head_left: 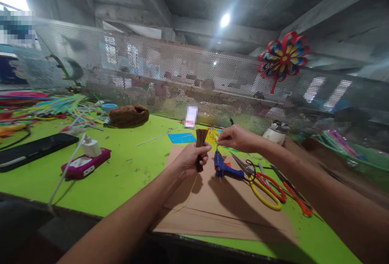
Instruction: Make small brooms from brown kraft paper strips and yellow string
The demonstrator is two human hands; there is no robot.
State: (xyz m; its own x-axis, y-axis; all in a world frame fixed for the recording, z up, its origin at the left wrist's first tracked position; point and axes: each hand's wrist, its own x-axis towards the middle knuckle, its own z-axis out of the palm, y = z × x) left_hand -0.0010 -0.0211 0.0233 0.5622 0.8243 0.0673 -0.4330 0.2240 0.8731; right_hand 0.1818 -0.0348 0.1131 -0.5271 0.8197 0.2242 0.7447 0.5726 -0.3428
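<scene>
Left hand (191,159) fingers clamped round brown stick bundle (200,144) (light, stiff, likely best gripped mid-length) | right hand (234,138) fingers pinched together, contents unclear | glue gun (223,167) on table (127,171)

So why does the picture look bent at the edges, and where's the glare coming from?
Head view: the wide lens bows the ceiling beams and stretches both forearms toward the corners. The ceiling lamp flares white with streaks over the mesh screen. The left hand holding the brown bundle is fairly sharp, the far right edge smears, and the arms cast soft shadows on the cardboard.
</scene>
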